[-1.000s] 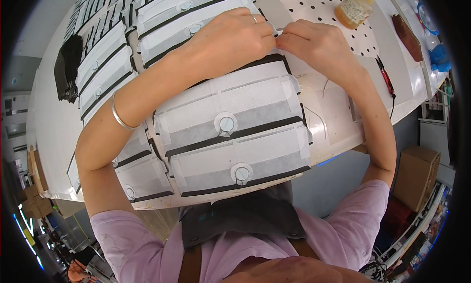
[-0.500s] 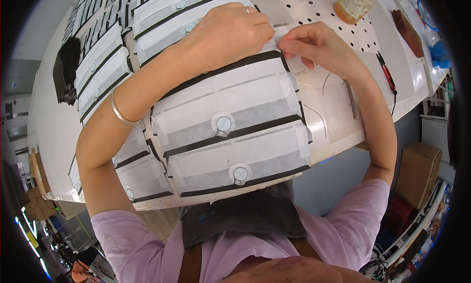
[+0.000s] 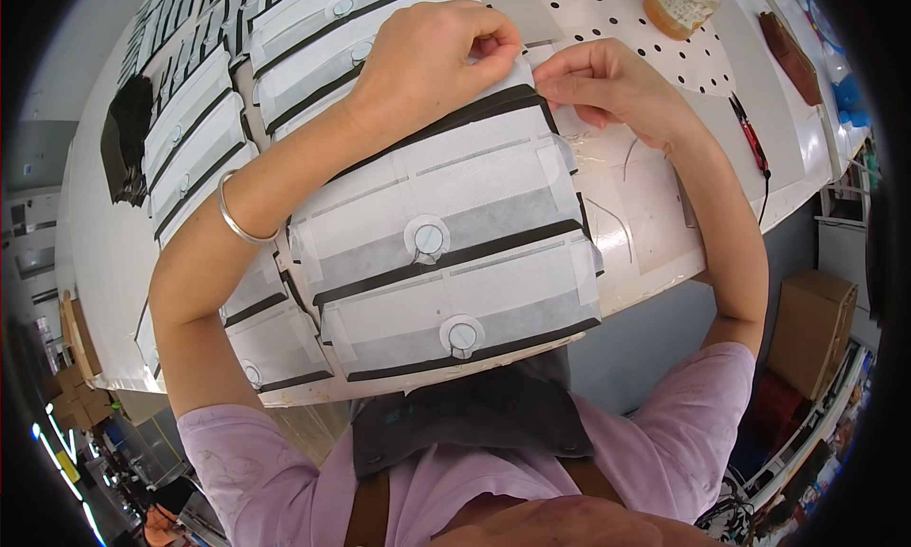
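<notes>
Overlapping white-faced pieces with black edges lie in rows on the table, each with a round disc on a white circular patch. Two of them, a nearest piece [image 3: 493,300] and the piece behind it [image 3: 474,182], are in full view. My left hand [image 3: 436,63] arches over a further white piece [image 3: 521,74], its thumb and fingers pinched at that piece's right end; what they grip is hidden. My right hand [image 3: 612,87] meets the same end from the right, thumb and fingertips closed on its corner.
A jar of amber stuff [image 3: 681,8] stands at the far right on a dotted white sheet [image 3: 617,25]. A red-handled craft knife [image 3: 750,137] and a brown block [image 3: 790,58] lie right of it. Black strips [image 3: 128,139] are stacked at the left. Loose threads [image 3: 612,224] lie near my right forearm.
My left hand has turned so its thumb and finger pinch now shows, and it has shifted slightly left. My right hand has barely moved, still pinching at the corner.
</notes>
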Tool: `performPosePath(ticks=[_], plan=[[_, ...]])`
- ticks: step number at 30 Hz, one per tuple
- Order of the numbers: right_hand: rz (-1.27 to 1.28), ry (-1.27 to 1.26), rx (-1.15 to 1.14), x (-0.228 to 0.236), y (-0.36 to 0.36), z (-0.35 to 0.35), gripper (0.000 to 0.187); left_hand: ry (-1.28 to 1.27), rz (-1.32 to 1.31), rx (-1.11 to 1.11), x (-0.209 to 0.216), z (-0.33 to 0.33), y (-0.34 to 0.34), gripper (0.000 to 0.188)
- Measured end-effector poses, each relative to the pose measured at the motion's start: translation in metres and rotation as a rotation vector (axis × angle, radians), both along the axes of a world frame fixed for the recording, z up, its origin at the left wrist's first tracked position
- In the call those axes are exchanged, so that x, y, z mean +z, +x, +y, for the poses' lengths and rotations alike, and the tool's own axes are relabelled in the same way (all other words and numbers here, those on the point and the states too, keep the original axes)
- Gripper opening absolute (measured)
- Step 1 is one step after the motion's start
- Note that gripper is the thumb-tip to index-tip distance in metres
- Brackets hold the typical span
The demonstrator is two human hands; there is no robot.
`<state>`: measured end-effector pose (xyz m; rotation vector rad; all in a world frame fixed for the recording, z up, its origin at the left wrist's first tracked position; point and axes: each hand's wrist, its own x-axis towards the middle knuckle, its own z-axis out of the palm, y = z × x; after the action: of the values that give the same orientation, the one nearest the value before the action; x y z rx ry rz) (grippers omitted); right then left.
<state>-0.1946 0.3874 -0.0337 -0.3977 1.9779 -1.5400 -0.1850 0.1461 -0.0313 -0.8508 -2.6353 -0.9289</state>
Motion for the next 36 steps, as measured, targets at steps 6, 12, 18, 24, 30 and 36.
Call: performPosePath(ticks=[6,12,18,24,30,36], plan=[[-0.007,-0.056,0.028,-0.002,-0.001,0.000,0.018,0.011,-0.106,0.072,0.005,0.003,0.003,0.015],[-0.024,-0.085,0.007,0.001,-0.001,-0.001,0.022,-0.084,0.023,-0.106,0.007,-0.008,0.000,0.018],[0.000,-0.031,0.029,-0.006,-0.002,-0.005,0.022,-0.176,0.295,-0.270,0.008,-0.011,-0.002,0.016],[0.001,-0.012,0.002,-0.002,0.001,-0.008,0.023,-0.232,0.382,-0.267,0.004,-0.008,-0.004,0.014],[-0.004,-0.004,-0.014,-0.001,0.002,-0.008,0.020,-0.202,0.335,-0.278,0.010,-0.010,0.000,0.015],[-0.005,-0.022,0.002,-0.001,0.002,-0.008,0.018,-0.328,0.408,-0.262,0.006,-0.006,0.000,0.010]])
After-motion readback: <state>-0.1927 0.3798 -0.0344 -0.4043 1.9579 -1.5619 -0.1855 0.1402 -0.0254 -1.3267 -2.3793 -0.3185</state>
